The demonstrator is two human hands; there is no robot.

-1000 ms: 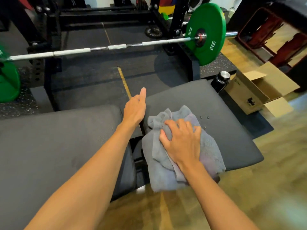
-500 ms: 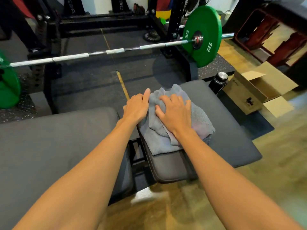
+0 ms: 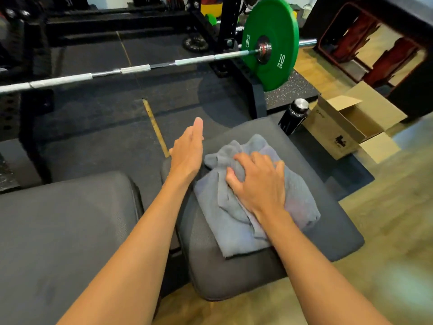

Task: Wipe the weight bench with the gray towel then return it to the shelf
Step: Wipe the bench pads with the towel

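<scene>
The gray towel lies bunched on the dark seat pad of the weight bench. My right hand presses flat on top of the towel, fingers curled into its folds. My left hand hovers just left of the towel at the pad's far left corner, flat and holding nothing, fingers together and pointing away from me. The bench's larger back pad fills the lower left. No shelf is in view.
A barbell with a green 10 kg plate rests on a black rack beyond the bench. A black bottle and an open cardboard box stand on the floor right of the seat pad. Wooden floor lies at the right.
My right hand has slid the towel back toward me and to the right over the seat pad. My left hand has come off the towel's edge and lifted slightly.
</scene>
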